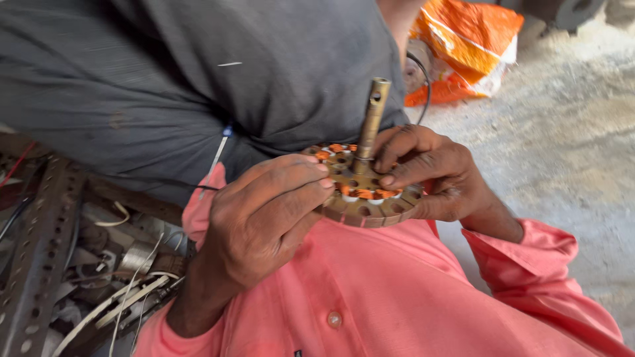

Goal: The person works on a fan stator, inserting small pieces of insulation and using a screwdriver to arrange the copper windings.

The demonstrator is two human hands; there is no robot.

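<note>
Stator (365,192) of a small motor, a flat round disc of stacked dull-brown metal with slots around its rim, held above the lap against a salmon-pink shirt (397,291). Copper-orange windings and white insulating sleeves fill some slots on the stator's upper face. Brass-coloured shaft (370,122), cylindrical with a cross-hole near its tip, rises slightly tilted from the stator's centre. Left hand (264,218) is closed on the stator's near-left rim, fingertips curled over the top face and pressing the windings. Right hand (430,172) cups the stator's far-right rim from beneath, with its fingers bent over the top beside the shaft base; both hands hold the stator. Behind the stator, dark grey cloth (198,73) hangs in soft folds, and a thin white-and-blue wire (218,155) dangles to the stator's left. Further left of the stator lies a heap of perforated steel strips (36,258), loose white wires and scrap. Crumpled orange-and-white plastic bag (466,46) sits beyond the stator on a rough, dusty concrete floor (569,145).
</note>
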